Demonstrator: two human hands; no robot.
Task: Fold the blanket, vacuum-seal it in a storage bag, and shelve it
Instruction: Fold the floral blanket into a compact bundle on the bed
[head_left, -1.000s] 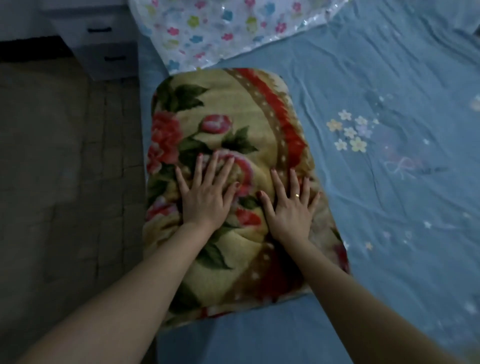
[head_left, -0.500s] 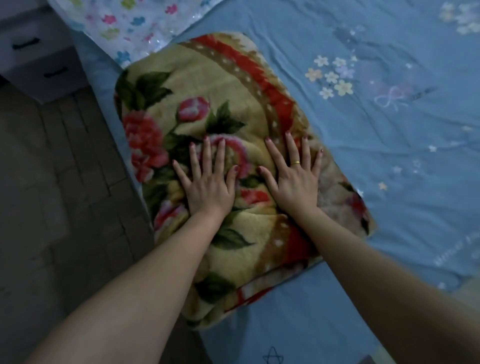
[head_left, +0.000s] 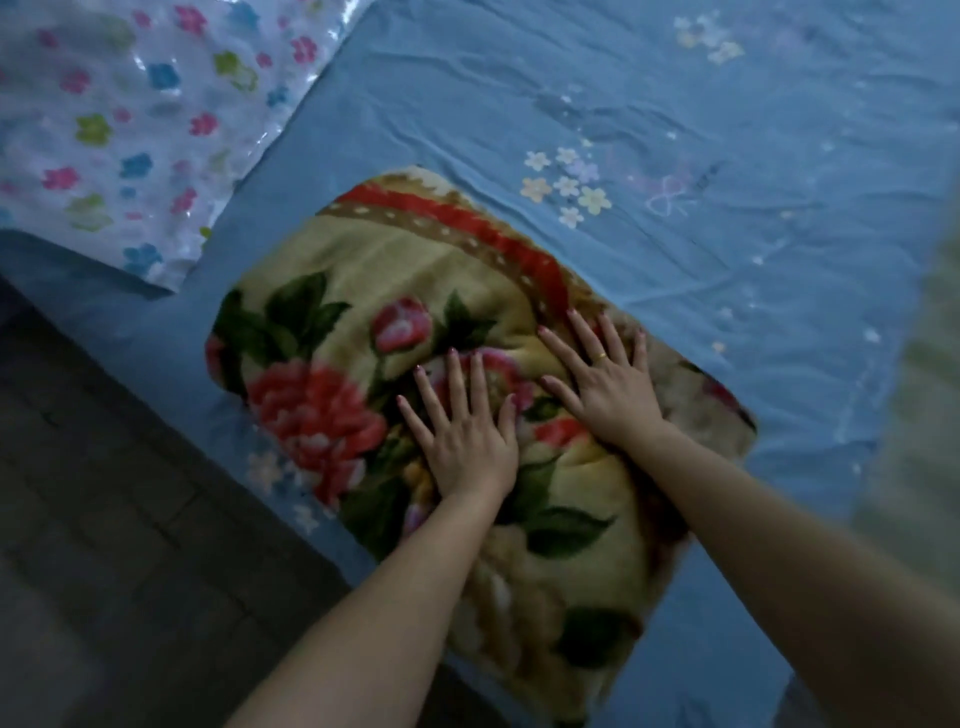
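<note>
Both hands, left (head_left: 467, 441) and right (head_left: 613, 384), fingers spread, press flat on folded blanket (head_left: 415, 415) mid-bed (head_left: 727, 291), bag (head_left: 130, 130) at 10 o'clock; soft, bulky, likely best lifted from underneath.

The blanket (head_left: 467, 291) is thick, fuzzy plush cloth, matt. Under it the bed sheet (head_left: 727, 291) is thin, matt woven cloth, lightly creased. Far left, the storage bag (head_left: 130, 119) is glossy, crinkled plastic film. The floor (head_left: 104, 519) looks dull, matt tile.
</note>
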